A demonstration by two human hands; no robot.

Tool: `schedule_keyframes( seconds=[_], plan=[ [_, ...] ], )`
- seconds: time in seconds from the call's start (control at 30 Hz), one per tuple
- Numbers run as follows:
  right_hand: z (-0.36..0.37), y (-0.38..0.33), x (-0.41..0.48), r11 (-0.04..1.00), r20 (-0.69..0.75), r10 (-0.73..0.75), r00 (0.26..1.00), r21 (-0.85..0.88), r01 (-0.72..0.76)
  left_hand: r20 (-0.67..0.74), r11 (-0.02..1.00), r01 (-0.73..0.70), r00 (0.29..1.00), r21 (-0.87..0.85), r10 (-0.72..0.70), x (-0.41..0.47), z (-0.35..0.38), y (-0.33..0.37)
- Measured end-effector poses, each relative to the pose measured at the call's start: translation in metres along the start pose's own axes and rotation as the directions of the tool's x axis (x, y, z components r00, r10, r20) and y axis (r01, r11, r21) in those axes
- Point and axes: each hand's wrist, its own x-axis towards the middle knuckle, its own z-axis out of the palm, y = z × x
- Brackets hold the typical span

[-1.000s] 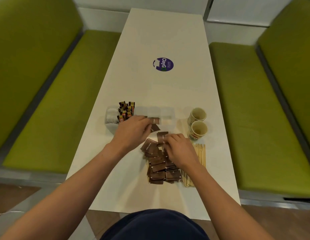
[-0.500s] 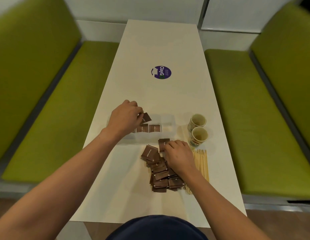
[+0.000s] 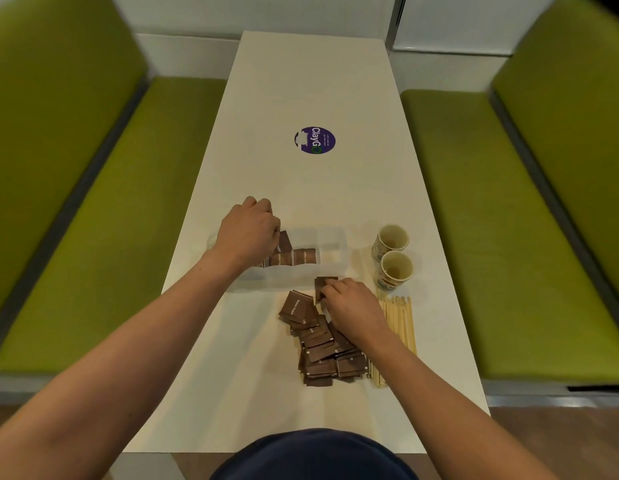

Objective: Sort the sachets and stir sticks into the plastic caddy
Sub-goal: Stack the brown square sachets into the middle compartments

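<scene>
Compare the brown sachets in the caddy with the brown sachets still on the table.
The sachets in the caddy stand on edge in a short row inside the clear plastic caddy; the sachets on the table lie flat in a loose, overlapping pile. Only a few show in the caddy, while the pile is far larger. The left hand is over the caddy; the right hand pinches one sachet at the pile's far end. Both groups look the same brown kind.

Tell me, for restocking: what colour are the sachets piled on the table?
Brown with small white print, the flat paper sachets; head view.
</scene>
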Motion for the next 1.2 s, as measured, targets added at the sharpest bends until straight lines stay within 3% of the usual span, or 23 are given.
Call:
schedule_keyframes(
  seconds=[0.13,0.27,0.4,0.53,0.63,0.9,1.07,1.2],
  plan=[
    [0.002,0.004,-0.009,1.0,-0.153,-0.021,0.988,-0.006,0.02,0.015,1.0,0.01,1.0,0.016,-0.01,0.001,0.001,-0.002],
    [-0.015,-0.001,-0.015,0.996,-0.221,0.079,0.972,0.057,-0.068,0.083,0.999,-0.006,0.997,0.041,0.002,0.004,0.007,-0.001],
    [-0.049,-0.01,-0.027,0.931,-0.228,0.258,0.939,0.317,-0.179,0.124,0.997,-0.042,0.992,0.069,0.033,0.007,0.02,0.003],
    [-0.082,-0.016,-0.026,0.757,-0.24,0.398,0.885,0.631,-0.17,0.095,0.997,-0.023,0.995,0.072,0.016,0.011,0.027,0.004],
    [-0.095,-0.012,-0.009,0.717,-0.265,0.419,0.869,0.684,-0.137,-0.002,1.0,0.005,1.0,0.019,-0.005,0.009,0.022,0.005],
    [-0.095,-0.009,0.074,0.793,-0.105,0.328,0.939,0.57,-0.213,-0.252,0.991,0.067,0.963,-0.118,-0.095,-0.033,0.003,0.004],
    [-0.076,-0.007,0.107,0.931,0.123,0.214,0.969,0.276,-0.24,-0.272,0.981,0.083,0.954,-0.177,-0.13,-0.067,0.006,0.008],
    [-0.066,-0.01,0.115,0.974,0.194,0.182,0.964,0.096,-0.204,-0.186,0.975,0.137,0.968,-0.174,-0.169,-0.087,0.017,0.007]
  ],
)
